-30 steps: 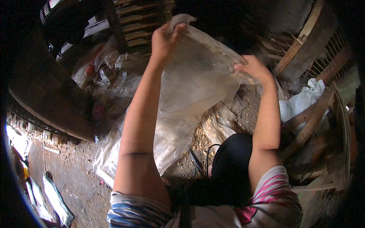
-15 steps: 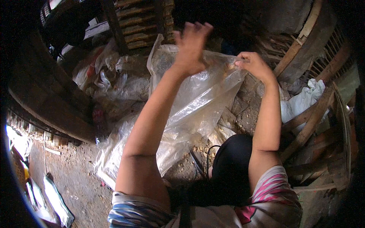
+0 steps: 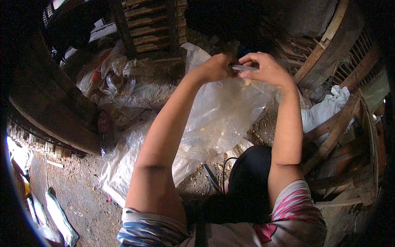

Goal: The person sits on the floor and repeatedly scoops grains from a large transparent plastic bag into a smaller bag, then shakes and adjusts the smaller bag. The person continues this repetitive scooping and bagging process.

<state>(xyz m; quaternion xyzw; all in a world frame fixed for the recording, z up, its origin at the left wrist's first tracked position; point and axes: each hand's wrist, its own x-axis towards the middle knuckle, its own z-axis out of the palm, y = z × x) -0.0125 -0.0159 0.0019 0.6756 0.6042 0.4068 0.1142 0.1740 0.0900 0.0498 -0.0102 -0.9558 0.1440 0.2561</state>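
Two hands meet at the top edge of a clear plastic bag (image 3: 222, 119), held up in front of the person. Left hand (image 3: 216, 68) is curled shut, pinching the bag's rim; right hand (image 3: 265, 70) sits just beside it, thumb and fingers (image 3: 251, 57) closed on the same rim, w/ a small bunched strip of plastic between the two. Hands nearly touching. Both forearms come up from the lower edge, sleeves striped blue at left, pink at right.

Bag hangs down from the grip, loose and wrinkled, see-through, w/ pale crumbs stuck inside near the top right. Its lower end reaches toward a bigger sheet of clear plastic (image 3: 123, 164) spread on the dirt floor (image 3: 78, 197), just left of the left arm.

Behind the bag, top centre, stands a wooden crate (image 3: 152, 24) w/ slats. More crumpled plastic bags (image 3: 119, 82) lie piled left of it, something red showing through one. A curved dark wooden rim (image 3: 45, 111) runs along the left. At right, wooden slat frames (image 3: 333, 41) lean, and a white bag (image 3: 325, 109) lies between them, near the right forearm. A dark round shape (image 3: 251, 177) sits low centre, under the right arm; can't tell what it is.
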